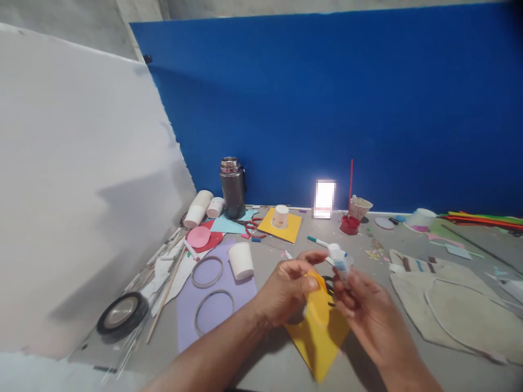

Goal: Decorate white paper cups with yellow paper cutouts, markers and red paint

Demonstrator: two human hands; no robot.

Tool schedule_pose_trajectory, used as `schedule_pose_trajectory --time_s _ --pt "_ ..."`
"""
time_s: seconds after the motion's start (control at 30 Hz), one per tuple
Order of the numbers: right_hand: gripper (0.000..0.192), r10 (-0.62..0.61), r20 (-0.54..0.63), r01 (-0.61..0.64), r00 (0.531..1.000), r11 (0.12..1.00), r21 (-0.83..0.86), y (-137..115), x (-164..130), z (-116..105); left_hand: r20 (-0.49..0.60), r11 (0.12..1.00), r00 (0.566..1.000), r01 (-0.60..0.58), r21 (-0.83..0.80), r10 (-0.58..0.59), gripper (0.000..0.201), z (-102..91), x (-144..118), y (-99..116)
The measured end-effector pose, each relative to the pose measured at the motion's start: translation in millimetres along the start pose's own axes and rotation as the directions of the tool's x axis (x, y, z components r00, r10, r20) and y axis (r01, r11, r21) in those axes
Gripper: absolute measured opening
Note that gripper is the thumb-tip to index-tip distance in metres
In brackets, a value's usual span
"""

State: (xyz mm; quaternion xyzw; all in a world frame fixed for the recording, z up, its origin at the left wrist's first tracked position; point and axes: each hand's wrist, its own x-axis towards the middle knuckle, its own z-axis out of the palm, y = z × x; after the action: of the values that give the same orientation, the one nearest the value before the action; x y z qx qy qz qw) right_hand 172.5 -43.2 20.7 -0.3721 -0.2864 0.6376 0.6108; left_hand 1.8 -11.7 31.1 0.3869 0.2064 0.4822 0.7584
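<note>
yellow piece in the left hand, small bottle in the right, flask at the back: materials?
Yellow piece: looks like matte craft paper or thin foam sheet; it curls at the top and has no shine. Small bottle: likely plastic, translucent body with a white cap. Flask: seems metal, dark glossy body with a bright steel rim.

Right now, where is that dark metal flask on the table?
In the head view, the flask stands upright at the back of the table, left of centre, against the blue board, with white paper cups lying just to its left.
</note>
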Motion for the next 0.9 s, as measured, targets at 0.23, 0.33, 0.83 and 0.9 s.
schedule_pose_trajectory --time_s 0.23,0.33,0.83,0.9 --pt "0.040 -0.312 -0.114 0.253 0.943 0.898 -0.361 -16.4 -14.1 -35.0 -0.201 1.000 0.980 0.002 -0.022 -0.006 0.034 -0.1 4.7 5.0" --pt "0.038 -0.453 -0.051 0.324 0.890 0.707 -0.629 -9.9 -25.9 -35.3 -0.209 1.000 0.978 -0.001 0.014 0.004 0.034 0.2 6.2 3.1" --pt "0.015 -0.691 0.525 0.663 0.497 -0.088 -0.743 -21.3 -26.4 -10.7 -0.163 0.974 0.979 -0.087 0.209 0.123 0.028 -6.1 5.3 -2.7" --pt "0.017 -0.697 0.568 0.672 0.438 -0.167 -0.722 -22.0 -25.0 -9.7 -0.152 0.967 0.979 -0.095 0.236 0.134 0.028 -5.7 4.6 -2.9"
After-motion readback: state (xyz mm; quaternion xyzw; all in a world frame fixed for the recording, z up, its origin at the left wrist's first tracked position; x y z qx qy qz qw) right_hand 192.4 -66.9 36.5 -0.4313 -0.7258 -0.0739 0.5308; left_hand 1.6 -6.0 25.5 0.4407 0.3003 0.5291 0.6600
